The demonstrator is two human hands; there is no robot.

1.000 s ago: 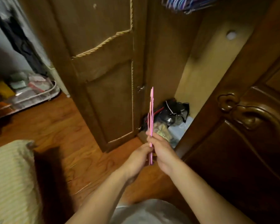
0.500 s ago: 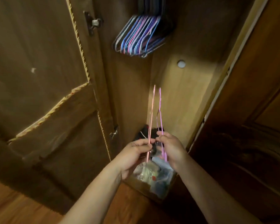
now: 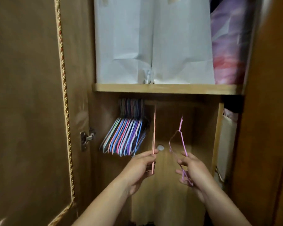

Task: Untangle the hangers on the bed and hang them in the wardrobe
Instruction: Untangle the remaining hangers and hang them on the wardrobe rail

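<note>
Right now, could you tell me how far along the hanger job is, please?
Done: a bunch of coloured hangers already hangs under the shelf. In hand: the left hand holds a pink hanger raised beside that bunch; the right hand holds a purple hanger. Left: hooking both on; the bed is out of view.

1. A wooden shelf spans the wardrobe from its left wall to its right wall.
2. Two white paper bags stand upright on the shelf, side by side, filling its left and middle.
3. A purple-pink bag stands at the shelf's right end, touching the white ones.
</note>
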